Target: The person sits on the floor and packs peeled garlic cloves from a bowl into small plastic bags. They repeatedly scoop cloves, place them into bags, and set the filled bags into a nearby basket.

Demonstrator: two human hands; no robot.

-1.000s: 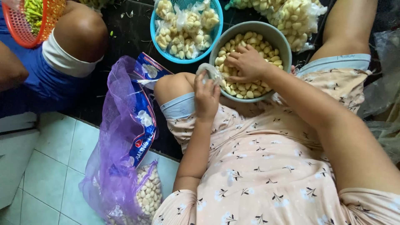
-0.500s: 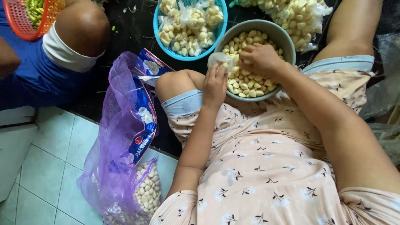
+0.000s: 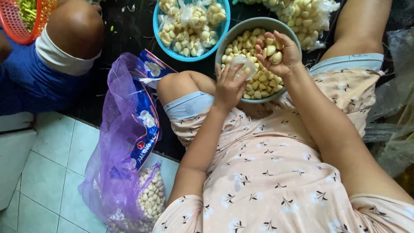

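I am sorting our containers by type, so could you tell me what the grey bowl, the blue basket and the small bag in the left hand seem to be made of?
Grey bowl: probably plastic, possibly enamelled metal; smooth, matte, one-piece rim.
Blue basket: moulded plastic, judging by its bright, even colour and thin rim.
Small bag in the left hand: thin clear plastic film, crinkled and see-through.

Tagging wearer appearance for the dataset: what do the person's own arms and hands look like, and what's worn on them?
Both arms are bare from the shoulder down. The left hand and right hand have no gloves; no rings, watch or bracelets are visible. The only sleeves are the short cap sleeves of a pale pink garment printed with small dark and white flower sprigs; matching shorts have pale blue cuffs.
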